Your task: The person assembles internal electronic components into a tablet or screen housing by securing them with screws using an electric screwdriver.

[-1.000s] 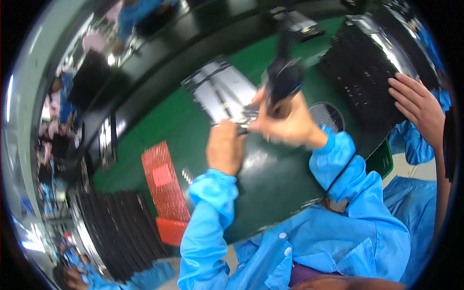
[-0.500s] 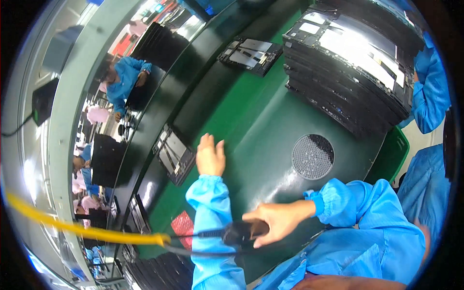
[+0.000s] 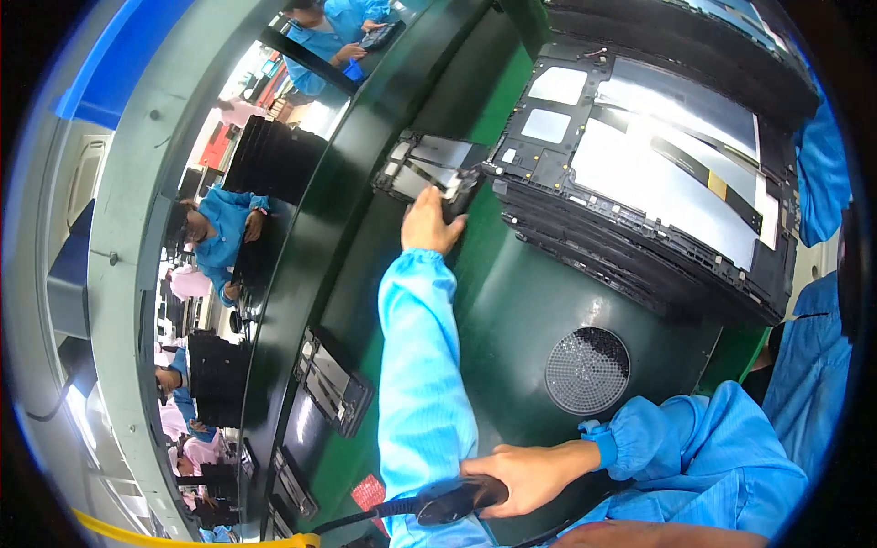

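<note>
My left hand (image 3: pixel 431 224) reaches far forward, its fingers and thumb on the near end of an opened tablet (image 3: pixel 425 164) with bare silver and black innards. The fingertips are partly hidden against its edge. Low in the middle, my right hand (image 3: pixel 530 477) is wrapped round a black corded handheld tool (image 3: pixel 461 499); its working end is not clear. The tool lies over my left sleeve in the view. To the right of my left hand stands a tall stack of similar opened tablets (image 3: pixel 667 169), silver plates upward.
A round dish of small clear bits (image 3: pixel 587 370) sits on the green bench. Another opened tablet (image 3: pixel 331 384) lies on the left along the dark ledge. Red bubble wrap (image 3: pixel 368 493) is lower left, near a yellow cable (image 3: pixel 192 537). People in blue show beyond the ledge and at right.
My left hand has moved forward from above the bench to the far tablet and taken hold of its near end. The view has shifted forward. My right hand keeps the black tool.
</note>
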Tool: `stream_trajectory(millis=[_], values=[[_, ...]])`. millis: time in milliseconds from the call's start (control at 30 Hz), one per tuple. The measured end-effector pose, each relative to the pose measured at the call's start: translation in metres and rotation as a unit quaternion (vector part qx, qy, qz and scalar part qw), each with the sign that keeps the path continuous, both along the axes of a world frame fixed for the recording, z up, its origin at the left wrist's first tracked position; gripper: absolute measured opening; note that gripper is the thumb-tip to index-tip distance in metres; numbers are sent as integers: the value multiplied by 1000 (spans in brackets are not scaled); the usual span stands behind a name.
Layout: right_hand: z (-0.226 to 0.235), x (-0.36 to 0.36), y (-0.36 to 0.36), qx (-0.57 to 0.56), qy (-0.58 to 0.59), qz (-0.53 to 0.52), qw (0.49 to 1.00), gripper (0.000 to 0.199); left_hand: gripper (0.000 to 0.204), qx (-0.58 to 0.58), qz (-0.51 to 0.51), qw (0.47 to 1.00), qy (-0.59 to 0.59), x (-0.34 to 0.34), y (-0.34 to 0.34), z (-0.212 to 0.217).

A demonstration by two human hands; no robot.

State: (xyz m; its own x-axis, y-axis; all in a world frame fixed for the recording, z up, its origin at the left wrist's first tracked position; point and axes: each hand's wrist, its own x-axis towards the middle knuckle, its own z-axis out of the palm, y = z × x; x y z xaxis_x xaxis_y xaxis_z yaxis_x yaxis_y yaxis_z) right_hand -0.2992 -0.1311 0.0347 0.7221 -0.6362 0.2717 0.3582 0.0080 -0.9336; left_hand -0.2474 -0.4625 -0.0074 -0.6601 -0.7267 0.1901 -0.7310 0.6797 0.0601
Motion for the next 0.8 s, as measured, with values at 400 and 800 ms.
stream_trajectory(millis=[400, 800], values=[[9, -11, -4, -19, -54, -153, 987, 33, 60, -110, 60, 992, 15, 130, 199, 38], [34, -84, -67, -69, -41, -407, 910, 27, 62, 3, 37, 990, 134, 133, 463, 16]])
